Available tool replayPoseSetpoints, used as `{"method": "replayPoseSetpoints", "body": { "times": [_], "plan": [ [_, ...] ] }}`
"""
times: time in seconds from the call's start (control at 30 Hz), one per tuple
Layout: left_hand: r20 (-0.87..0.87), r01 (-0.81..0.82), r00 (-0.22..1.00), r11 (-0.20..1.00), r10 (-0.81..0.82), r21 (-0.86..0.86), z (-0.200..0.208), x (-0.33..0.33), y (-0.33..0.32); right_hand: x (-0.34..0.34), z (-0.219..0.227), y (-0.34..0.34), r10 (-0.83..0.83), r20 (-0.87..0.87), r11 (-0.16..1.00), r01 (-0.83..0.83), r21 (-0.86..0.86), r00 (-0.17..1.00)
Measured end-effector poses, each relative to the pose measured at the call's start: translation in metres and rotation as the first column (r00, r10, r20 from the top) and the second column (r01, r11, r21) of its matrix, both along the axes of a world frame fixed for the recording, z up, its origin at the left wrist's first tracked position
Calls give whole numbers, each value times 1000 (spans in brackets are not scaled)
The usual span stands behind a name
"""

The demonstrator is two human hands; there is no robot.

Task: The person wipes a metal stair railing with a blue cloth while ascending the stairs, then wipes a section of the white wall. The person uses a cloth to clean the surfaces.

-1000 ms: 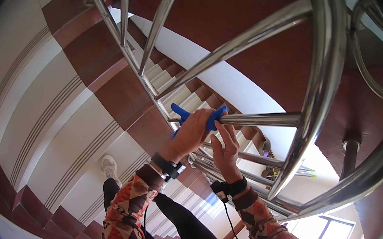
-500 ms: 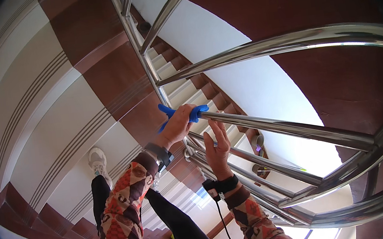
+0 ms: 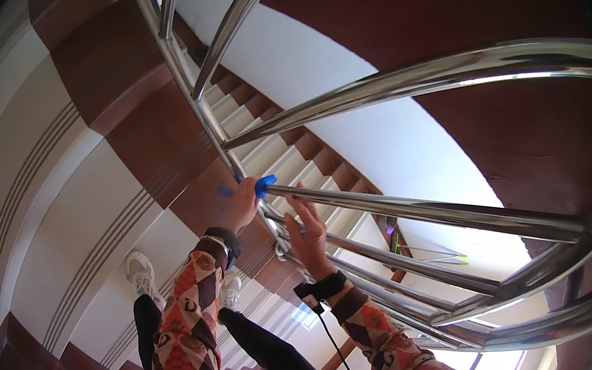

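My left hand [image 3: 241,205] is closed on a blue cloth [image 3: 264,186], which wraps round a shiny metal baluster [image 3: 417,207] close to its lower end. A loose part of the cloth sticks out on the left of the hand, smeared by motion. My right hand [image 3: 307,232] is open, fingers stretched upward, beside the same baluster. Its fingertips lie partly behind the bar; whether they touch it I cannot tell. Both wrists carry dark bands, and a cable hangs from the small black box at the right wrist.
Pale stair treads [image 3: 91,262] with dark grooved strips lie left of the railing, bordered by brown tiles [image 3: 157,139]. The bottom rail [image 3: 211,125] runs between them and a lower flight [image 3: 274,154]. My shoes [image 3: 141,273] stand on the steps. A cleaning tool with yellow-green ends [image 3: 460,261] lies below.
My left hand and the cloth have moved left along the baluster, towards its lower end. My right hand has also shifted left and remains open. The view has shifted slightly.
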State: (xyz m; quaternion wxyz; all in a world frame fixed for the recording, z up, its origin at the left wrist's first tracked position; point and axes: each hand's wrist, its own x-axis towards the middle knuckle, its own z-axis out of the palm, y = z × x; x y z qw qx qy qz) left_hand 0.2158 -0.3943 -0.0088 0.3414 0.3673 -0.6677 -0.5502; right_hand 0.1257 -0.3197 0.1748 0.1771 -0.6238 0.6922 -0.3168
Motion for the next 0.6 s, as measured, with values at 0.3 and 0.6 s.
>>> {"method": "replayPoseSetpoints", "body": {
  "times": [0.3,0.6],
  "plan": [
    [-281,27,958,990,-66,-139,157,17,-2,24,81,9,-137,23,988,135,69,990],
    [-262,-53,963,997,64,49,357,114,-22,68,235,22,-107,-50,994,106,-26,993]
  ]
}}
